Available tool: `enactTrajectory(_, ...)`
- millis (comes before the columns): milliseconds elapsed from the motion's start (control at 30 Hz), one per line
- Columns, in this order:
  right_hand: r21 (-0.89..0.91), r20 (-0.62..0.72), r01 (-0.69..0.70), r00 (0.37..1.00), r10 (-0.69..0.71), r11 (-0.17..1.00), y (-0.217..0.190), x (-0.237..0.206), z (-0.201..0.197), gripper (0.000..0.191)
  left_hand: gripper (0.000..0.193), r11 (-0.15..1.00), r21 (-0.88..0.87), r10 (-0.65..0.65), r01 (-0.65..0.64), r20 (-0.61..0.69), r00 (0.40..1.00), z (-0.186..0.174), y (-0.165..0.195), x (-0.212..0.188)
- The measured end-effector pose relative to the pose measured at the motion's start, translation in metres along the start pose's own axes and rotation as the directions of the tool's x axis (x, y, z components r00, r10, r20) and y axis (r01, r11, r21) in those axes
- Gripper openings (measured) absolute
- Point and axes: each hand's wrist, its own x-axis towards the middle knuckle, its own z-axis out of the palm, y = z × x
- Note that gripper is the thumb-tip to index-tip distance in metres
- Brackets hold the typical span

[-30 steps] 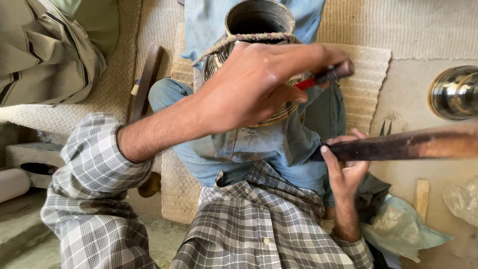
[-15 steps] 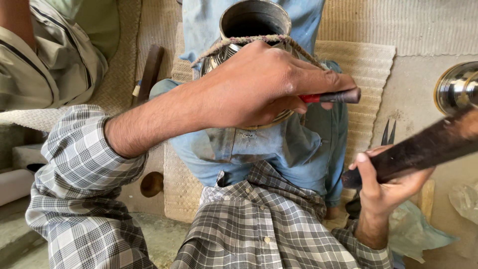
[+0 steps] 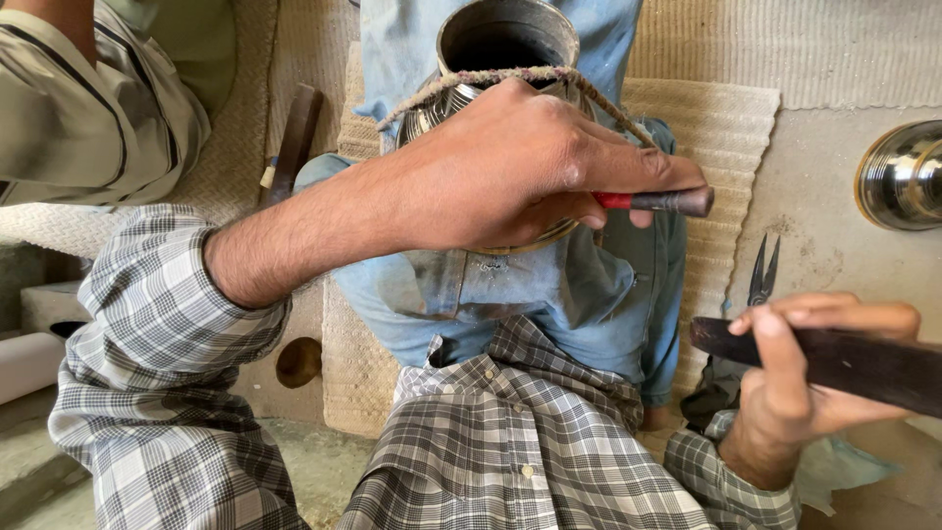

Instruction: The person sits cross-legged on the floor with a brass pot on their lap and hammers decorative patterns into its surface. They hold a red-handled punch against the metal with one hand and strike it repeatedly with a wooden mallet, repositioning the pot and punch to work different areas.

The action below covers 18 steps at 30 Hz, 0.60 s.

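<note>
A metal pot (image 3: 505,44) with an open mouth rests between my legs, a rope (image 3: 535,77) looped around its neck. My left hand (image 3: 530,162) lies over the pot's shoulder and is closed on a small tool with a red and dark handle (image 3: 655,201) that points right. My right hand (image 3: 800,378) grips a long dark wooden handle (image 3: 854,361) at the lower right; the handle runs off the frame's right edge, so its head is hidden.
A pair of pliers (image 3: 762,273) lies on the floor by a woven mat (image 3: 716,128). A shiny metal vessel (image 3: 903,177) sits at the right edge. Another person in a khaki garment (image 3: 88,108) sits at the upper left, beside a dark wooden tool (image 3: 291,137).
My right hand has dropped lower with the dark wooden handle and tilted it down to the right. My left hand has stayed on the pot with the small tool.
</note>
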Motion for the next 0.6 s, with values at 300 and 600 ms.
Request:
enactTrajectory(300,-0.349,0.232,0.138,0.971,-0.057,0.927,-0.01,0.018,0.017,0.091,0.058,1.0,0.008,0.018,-0.019,0.042,0.999,0.005,0.0,0.004)
enactTrajectory(600,-0.726,0.443,0.499,0.866,-0.232,0.473,0.015,-0.005,0.004,0.117,0.057,0.996,0.025,0.086,-0.09,0.121,0.989,0.008,-0.001,0.014)
